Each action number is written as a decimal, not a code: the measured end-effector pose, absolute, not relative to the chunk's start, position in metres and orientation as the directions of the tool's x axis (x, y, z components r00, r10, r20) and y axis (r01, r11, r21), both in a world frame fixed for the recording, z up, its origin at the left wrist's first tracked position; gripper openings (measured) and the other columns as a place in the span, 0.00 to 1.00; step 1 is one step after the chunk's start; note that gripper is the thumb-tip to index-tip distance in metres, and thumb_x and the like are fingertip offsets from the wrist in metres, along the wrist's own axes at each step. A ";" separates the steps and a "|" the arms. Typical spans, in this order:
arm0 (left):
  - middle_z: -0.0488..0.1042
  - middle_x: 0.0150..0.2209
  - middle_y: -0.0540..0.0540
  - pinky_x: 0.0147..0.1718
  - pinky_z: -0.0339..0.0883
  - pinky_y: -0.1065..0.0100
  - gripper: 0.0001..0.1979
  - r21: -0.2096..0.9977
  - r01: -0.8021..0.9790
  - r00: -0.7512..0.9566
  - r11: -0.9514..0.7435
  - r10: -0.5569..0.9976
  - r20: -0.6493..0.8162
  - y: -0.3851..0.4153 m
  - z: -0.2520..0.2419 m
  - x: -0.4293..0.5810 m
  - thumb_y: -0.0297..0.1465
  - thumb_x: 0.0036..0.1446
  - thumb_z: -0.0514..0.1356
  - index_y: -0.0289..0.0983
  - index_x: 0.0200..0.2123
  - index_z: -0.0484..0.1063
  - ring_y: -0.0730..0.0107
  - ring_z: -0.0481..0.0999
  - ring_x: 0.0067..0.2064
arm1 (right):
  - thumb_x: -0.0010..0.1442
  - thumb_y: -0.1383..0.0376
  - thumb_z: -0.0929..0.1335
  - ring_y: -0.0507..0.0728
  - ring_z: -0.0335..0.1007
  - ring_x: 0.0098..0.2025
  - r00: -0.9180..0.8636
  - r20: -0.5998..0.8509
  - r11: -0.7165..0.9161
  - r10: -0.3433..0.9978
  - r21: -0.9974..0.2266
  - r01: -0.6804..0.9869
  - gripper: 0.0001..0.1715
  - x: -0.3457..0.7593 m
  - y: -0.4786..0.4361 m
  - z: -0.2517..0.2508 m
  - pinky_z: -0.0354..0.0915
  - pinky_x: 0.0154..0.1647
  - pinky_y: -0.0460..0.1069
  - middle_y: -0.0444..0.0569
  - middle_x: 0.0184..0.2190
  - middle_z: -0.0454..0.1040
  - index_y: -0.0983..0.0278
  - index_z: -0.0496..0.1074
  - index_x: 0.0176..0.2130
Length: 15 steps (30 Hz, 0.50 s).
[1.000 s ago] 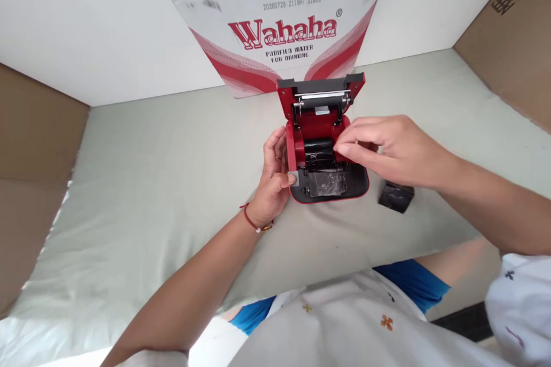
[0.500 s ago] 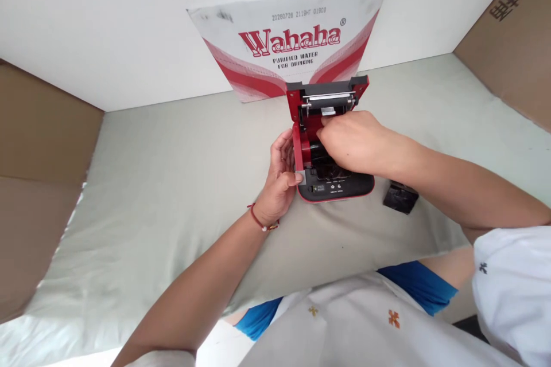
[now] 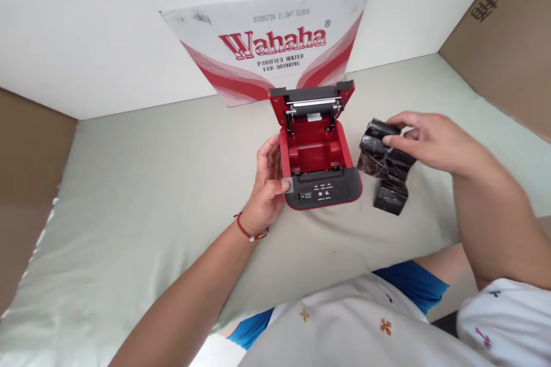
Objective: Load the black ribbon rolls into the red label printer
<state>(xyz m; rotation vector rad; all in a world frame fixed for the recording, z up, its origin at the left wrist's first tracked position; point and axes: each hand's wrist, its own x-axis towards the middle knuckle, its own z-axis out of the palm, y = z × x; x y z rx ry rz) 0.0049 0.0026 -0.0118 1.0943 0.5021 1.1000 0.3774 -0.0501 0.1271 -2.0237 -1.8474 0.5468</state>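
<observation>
A red and black label printer [image 3: 344,184] stands on the cloth with its lid raised. Its red inner bay is bare, and the roller shows under the lid. My left hand [image 3: 267,180] grips the printer's left side, thumb on the grey corner and fingers along the outer wall. To the right of the printer, my right hand [image 3: 434,140] pinches a bundle of black plastic-wrapped pieces [image 3: 373,152] between thumb and fingers. A separate small black wrapped block [image 3: 391,199] is just below that bundle; whether they touch is unclear.
Behind the printer stands a white and red Wahaha water carton [image 3: 275,40], with white boxes around it. Brown cardboard [image 3: 495,34] rises at the right and more cardboard [image 3: 34,183] at the left. A pale green cloth [image 3: 150,183] covers the surface.
My right hand has come out of the printer bay and moved right, bringing the black wrapped bundle with it. My left hand keeps its hold. The view has shifted slightly.
</observation>
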 end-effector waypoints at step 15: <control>0.70 0.86 0.49 0.83 0.73 0.41 0.47 0.897 -0.439 0.423 0.052 0.893 0.155 0.005 -0.012 0.003 0.49 0.57 0.85 0.62 0.78 0.75 0.39 0.67 0.88 | 0.74 0.39 0.70 0.71 0.83 0.48 0.147 0.086 -0.100 0.985 -0.409 0.907 0.32 0.434 -0.109 0.048 0.80 0.55 0.69 0.60 0.48 0.90 0.58 0.91 0.55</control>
